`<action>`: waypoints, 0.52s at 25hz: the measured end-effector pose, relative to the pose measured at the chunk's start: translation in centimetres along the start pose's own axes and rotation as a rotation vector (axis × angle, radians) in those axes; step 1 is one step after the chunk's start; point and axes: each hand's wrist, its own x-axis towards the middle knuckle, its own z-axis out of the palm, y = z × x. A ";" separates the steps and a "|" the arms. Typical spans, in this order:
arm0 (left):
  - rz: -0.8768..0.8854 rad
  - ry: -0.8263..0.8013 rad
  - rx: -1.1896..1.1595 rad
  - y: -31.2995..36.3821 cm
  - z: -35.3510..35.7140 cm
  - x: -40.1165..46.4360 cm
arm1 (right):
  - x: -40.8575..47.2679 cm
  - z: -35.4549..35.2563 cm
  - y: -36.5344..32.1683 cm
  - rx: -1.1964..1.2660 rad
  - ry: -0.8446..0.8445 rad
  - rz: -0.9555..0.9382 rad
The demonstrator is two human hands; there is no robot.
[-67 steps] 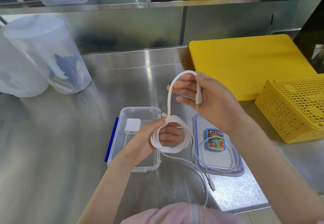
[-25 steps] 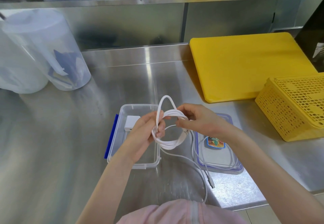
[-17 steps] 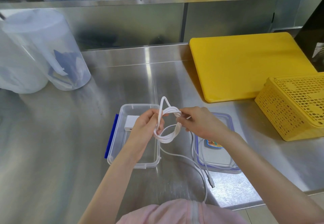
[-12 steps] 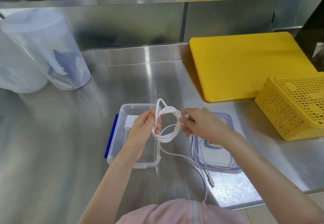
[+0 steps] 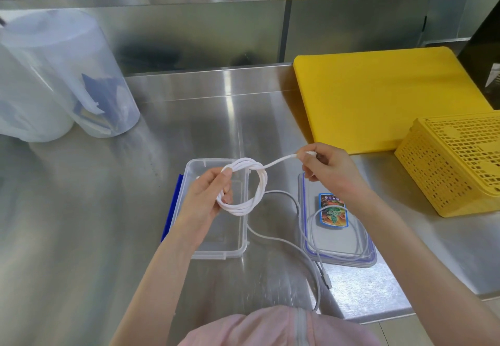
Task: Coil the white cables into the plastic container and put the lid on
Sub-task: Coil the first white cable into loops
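My left hand (image 5: 208,199) grips a coiled white cable (image 5: 253,196) above the clear plastic container (image 5: 238,251). The cable's free end is wrapped once around the coil and runs right to my right hand (image 5: 328,172), which pinches the plug end. A second white cable (image 5: 286,240) lies loose on the steel counter, looping over the clear lid (image 5: 349,259) with the blue seal, to the right of the container. A colourful sticker (image 5: 332,210) sits on the lid. My left hand hides the inside of the container's far left corner.
A yellow cutting board (image 5: 378,96) lies at the back right. A yellow mesh basket (image 5: 457,167) stands upside down at the right edge. Two big translucent tubs (image 5: 70,75) stand at the left. The counter's front edge (image 5: 378,316) runs close to my body.
My right hand has pulled the plug end out to the right, drawing the wrap tight around the coil. Earlier it was close against the coil. My left hand stays above the container.
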 end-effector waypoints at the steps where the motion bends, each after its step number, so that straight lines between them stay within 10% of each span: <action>1: 0.009 0.012 0.003 -0.1 -0.1 -0.1 | 0.1 0.0 0.0 0.010 -0.016 0.005; 13: -0.047 0.108 -0.548 0.7 1.8 0.0 | -1.5 5.1 1.2 -0.045 -0.261 0.071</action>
